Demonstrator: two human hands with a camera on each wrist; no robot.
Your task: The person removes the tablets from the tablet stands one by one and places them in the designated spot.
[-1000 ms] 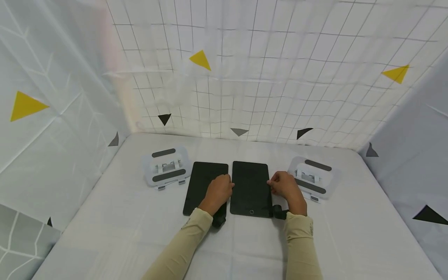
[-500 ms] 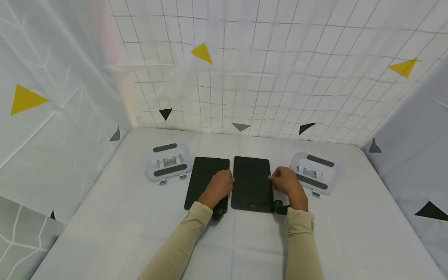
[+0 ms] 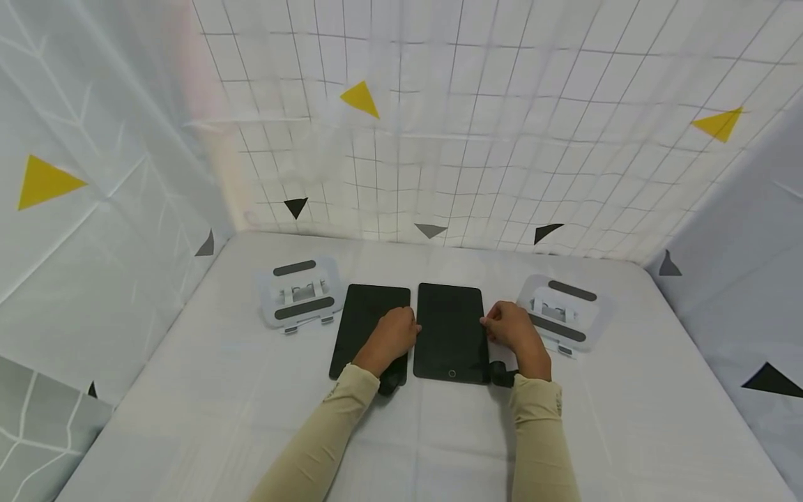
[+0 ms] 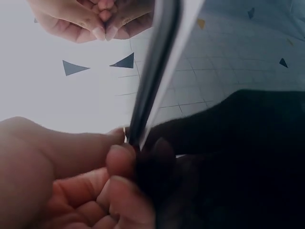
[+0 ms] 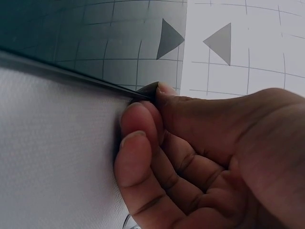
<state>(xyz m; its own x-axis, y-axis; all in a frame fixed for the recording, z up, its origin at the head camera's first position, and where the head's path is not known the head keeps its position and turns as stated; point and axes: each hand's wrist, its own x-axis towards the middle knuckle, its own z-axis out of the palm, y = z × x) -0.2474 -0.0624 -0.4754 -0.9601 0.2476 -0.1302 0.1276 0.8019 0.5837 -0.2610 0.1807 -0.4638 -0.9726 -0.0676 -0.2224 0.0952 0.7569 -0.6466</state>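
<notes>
Two dark tablets lie side by side on the white table in the head view. The right tablet (image 3: 448, 331) has a round home button at its near end. My left hand (image 3: 389, 338) reaches over the left tablet (image 3: 356, 324) and pinches the right tablet's left edge. In the left wrist view, thumb and curled fingers (image 4: 121, 191) meet at that edge, beside a dark glossy surface full of reflections. My right hand (image 3: 513, 331) pinches the right tablet's opposite edge. The right wrist view has its thumb on the screen side and curled fingers (image 5: 136, 157) below.
A pale stand (image 3: 301, 293) with two dark strips lies left of the tablets. A similar stand (image 3: 558, 314) lies to the right, close to my right hand. Behind the table (image 3: 464, 446) rises a gridded white curtain (image 3: 439, 153), and sheets flank both sides.
The head view has shifted slightly. Both hands keep their hold on the right tablet's edges, with no clear movement of hands, tablets or stands.
</notes>
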